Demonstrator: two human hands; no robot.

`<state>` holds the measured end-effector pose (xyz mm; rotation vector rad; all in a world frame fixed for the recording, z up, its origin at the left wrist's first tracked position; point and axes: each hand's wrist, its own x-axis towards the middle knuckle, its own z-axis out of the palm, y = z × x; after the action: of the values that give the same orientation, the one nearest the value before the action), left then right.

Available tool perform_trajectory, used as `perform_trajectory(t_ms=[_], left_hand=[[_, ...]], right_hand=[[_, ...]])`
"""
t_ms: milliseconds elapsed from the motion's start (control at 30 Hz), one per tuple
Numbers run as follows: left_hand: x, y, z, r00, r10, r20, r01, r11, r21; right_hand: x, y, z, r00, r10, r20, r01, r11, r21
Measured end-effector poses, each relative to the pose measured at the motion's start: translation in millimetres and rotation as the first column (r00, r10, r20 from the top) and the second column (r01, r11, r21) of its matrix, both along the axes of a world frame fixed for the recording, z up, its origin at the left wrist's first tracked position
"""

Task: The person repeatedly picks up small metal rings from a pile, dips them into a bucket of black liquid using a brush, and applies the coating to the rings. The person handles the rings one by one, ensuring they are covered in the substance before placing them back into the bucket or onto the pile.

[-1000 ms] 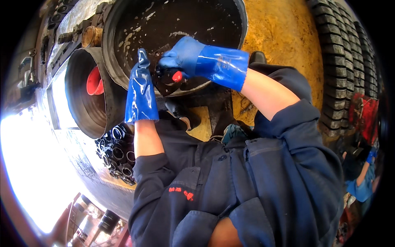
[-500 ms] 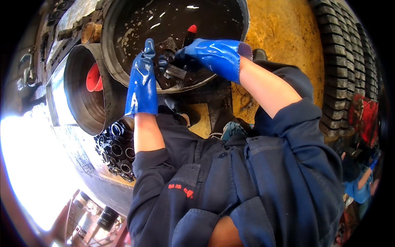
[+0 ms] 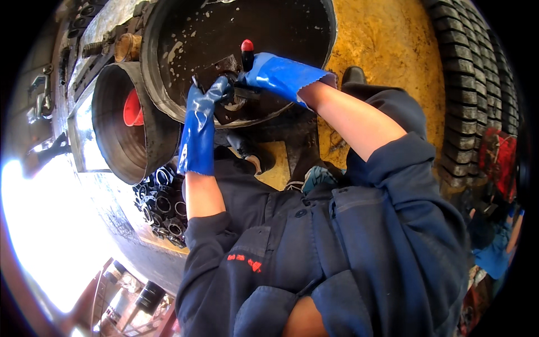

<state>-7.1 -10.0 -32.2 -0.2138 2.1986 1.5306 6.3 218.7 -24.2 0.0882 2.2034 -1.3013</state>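
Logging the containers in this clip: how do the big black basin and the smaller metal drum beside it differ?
The black basin is wider and holds dark liquid flecked with foam; the metal drum is narrower and holds no liquid that I can see, only a red object. Both gloved hands, left hand and right hand, work a dark part over the basin; neither touches the drum. Both are round, open-topped and grimy.

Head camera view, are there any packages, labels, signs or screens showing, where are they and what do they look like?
Chest badge: on the dark blue coverall, low in the picture; a small row of red marks.
Red package or cloth: at the right edge beside the tyre; red with dark patches, too blurred to tell which.
No signs or screens show.
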Motion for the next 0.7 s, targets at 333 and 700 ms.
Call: perform_trajectory(t_ms=[333, 700], left_hand=[[10, 51, 85, 0.988, -0.145, 0.055, 0.149, 0.794, -0.589], [14, 9, -51, 0.970, -0.048, -0.238, -0.048, 0.923, -0.381]], right_hand=[[-4, 5, -12, 1.000, -0.015, -0.023, 0.014, 1.000, -0.012], [3, 20, 5, 0.978, -0.204, 0.051, 0.206, 0.978, -0.046]])
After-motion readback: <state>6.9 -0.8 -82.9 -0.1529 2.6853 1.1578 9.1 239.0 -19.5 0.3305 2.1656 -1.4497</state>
